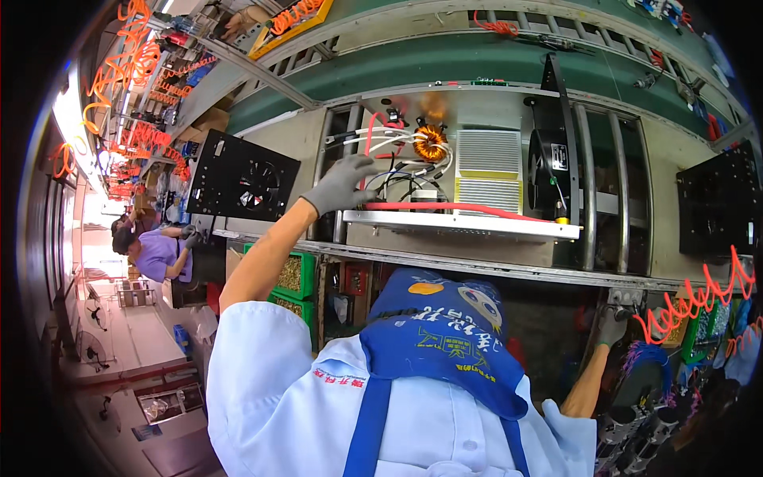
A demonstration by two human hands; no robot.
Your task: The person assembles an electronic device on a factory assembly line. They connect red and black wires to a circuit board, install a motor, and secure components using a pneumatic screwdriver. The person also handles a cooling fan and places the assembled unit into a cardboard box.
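Note:
My left hand (343,186), in a grey glove, reaches over the left end of an opened metal chassis (485,228). Its fingers are spread beside white cables (389,143) and a thin red wire. Inside the chassis sit a copper-wound ring coil (430,143), silver finned heat sinks (489,155) and a black fan (544,171) by the right end panel. A thick red cable (445,207) runs along the near wall. Low at the right, my gloved right hand (612,326) is next to a pale fixture (625,296) below the bench edge; its fingers are not clear.
Metal rollers (621,191) carry the chassis. Black fan panels stand left (245,175) and right (719,203). Green bins (294,274) of small parts sit under the bench. Orange coiled hoses (699,298) hang around. At the far left a co-worker in purple (159,256) stands.

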